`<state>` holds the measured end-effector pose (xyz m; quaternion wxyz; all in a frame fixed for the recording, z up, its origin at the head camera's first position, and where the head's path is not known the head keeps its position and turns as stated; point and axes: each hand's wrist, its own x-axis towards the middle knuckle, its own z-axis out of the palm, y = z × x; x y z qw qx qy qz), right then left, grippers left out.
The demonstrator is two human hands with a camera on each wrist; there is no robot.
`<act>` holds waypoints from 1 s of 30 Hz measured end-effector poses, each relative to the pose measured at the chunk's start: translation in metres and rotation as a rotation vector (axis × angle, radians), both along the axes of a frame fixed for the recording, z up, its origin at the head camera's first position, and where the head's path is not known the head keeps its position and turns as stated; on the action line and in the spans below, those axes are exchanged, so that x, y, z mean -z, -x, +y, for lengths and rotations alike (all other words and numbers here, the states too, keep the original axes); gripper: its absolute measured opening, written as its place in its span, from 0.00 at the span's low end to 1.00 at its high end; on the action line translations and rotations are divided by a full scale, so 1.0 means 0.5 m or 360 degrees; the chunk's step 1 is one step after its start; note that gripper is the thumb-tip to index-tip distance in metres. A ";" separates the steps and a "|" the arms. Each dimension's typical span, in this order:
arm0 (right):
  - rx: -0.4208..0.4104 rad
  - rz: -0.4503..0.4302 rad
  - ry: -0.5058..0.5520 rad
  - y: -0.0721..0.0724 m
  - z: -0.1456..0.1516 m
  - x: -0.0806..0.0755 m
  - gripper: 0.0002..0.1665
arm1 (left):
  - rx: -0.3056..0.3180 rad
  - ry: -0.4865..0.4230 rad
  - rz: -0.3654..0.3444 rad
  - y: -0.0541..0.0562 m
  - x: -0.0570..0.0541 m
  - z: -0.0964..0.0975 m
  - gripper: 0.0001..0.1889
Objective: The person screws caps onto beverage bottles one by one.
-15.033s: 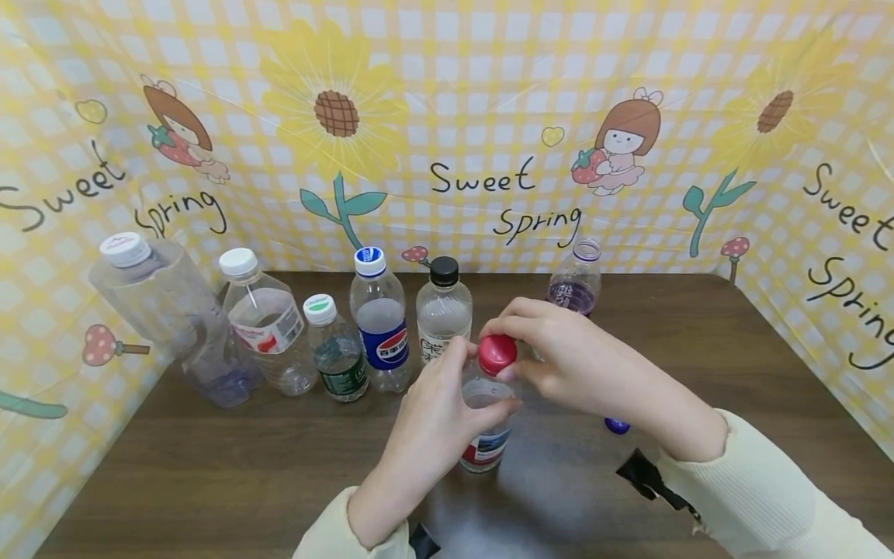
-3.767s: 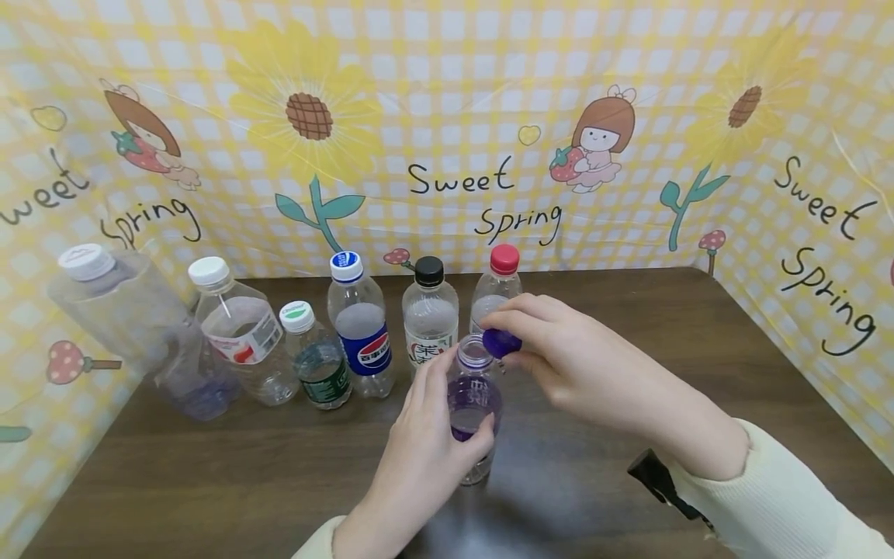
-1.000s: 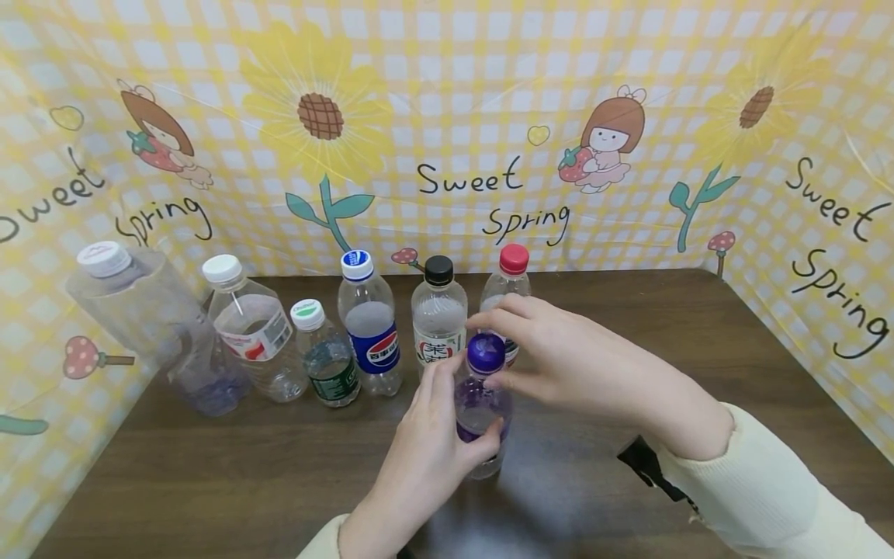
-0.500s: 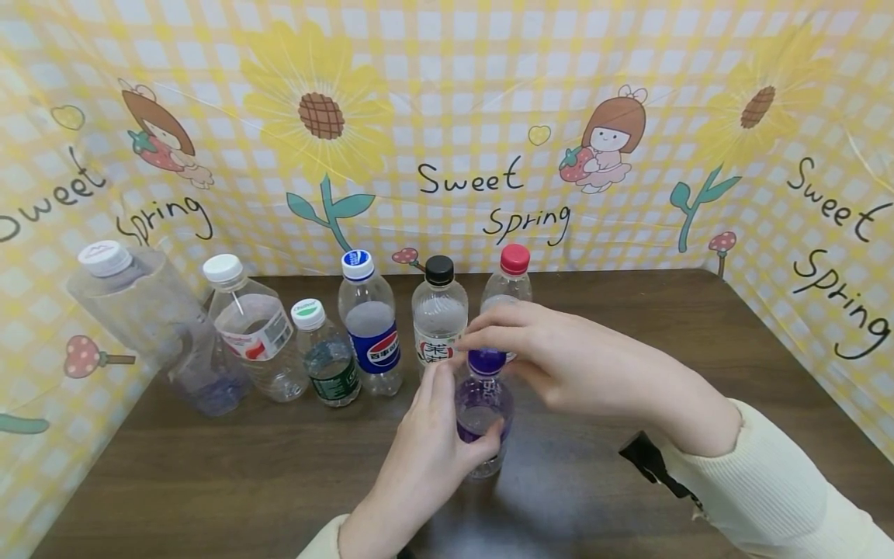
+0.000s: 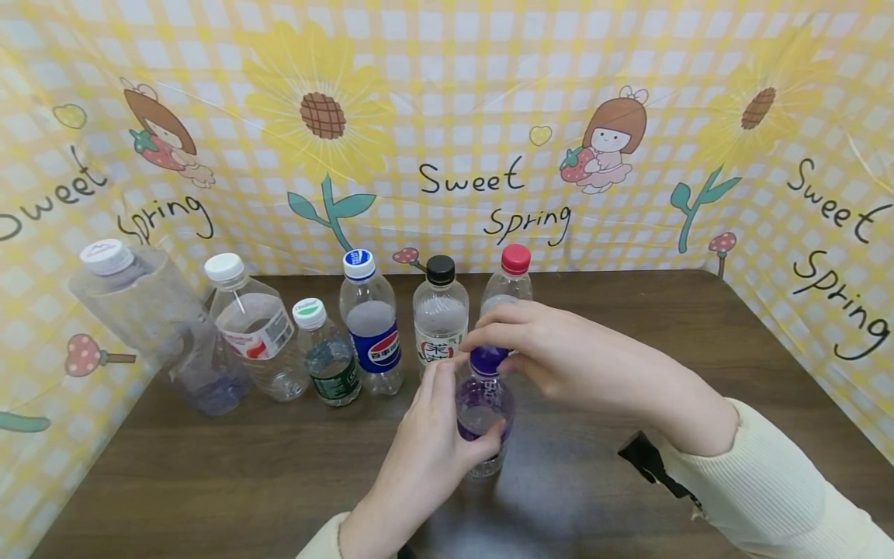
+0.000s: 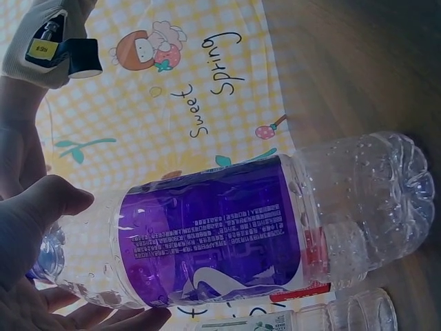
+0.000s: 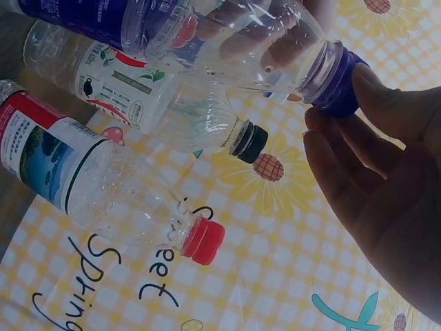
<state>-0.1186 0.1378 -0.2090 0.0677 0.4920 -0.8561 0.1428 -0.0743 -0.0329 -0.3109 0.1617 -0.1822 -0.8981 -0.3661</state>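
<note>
A clear bottle [image 5: 483, 404] with a purple label stands upright on the table. My left hand [image 5: 433, 435] grips its body, thumb on the near side and fingers round the far side. The purple cap [image 7: 339, 84] sits on the neck, and my right hand [image 5: 559, 353] pinches it between thumb and fingers. In the left wrist view the purple label [image 6: 213, 231] faces the camera. Behind the right hand, the red-capped bottle [image 7: 103, 169] is partly hidden in the head view.
Along the back stand a black-capped bottle [image 5: 440, 310], a blue-labelled cola bottle [image 5: 370, 334], a small green-labelled bottle [image 5: 330, 365] and a white-capped bottle [image 5: 258, 341]. A large clear bottle [image 5: 161, 326] is at far left. A checked cloth [image 5: 461, 93] walls the brown table [image 5: 244, 481].
The red-capped bottle, earlier between both hands, now stands in the back row. The purple-labelled bottle came forward from the back right; its cap went from the table onto the neck.
</note>
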 end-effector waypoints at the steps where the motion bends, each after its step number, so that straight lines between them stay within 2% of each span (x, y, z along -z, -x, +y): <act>1: 0.0003 0.0008 0.0002 0.000 0.000 0.000 0.22 | -0.0002 -0.0001 -0.0003 0.000 0.000 0.000 0.37; 13: 0.0072 0.0151 0.0071 -0.002 -0.006 0.012 0.18 | -0.0018 -0.0030 -0.0062 0.002 -0.003 0.002 0.36; 23: 0.0130 0.0318 0.0057 -0.008 -0.013 0.012 0.16 | -0.0049 -0.0026 0.0019 0.003 -0.002 0.006 0.37; 25: 0.0142 0.0275 0.0058 -0.009 -0.012 0.011 0.16 | -0.0041 -0.0027 0.0009 0.003 -0.003 0.006 0.37; 30: 0.0151 0.0019 0.0019 -0.005 -0.003 0.003 0.18 | -0.0034 -0.0019 -0.0070 0.001 -0.007 0.004 0.36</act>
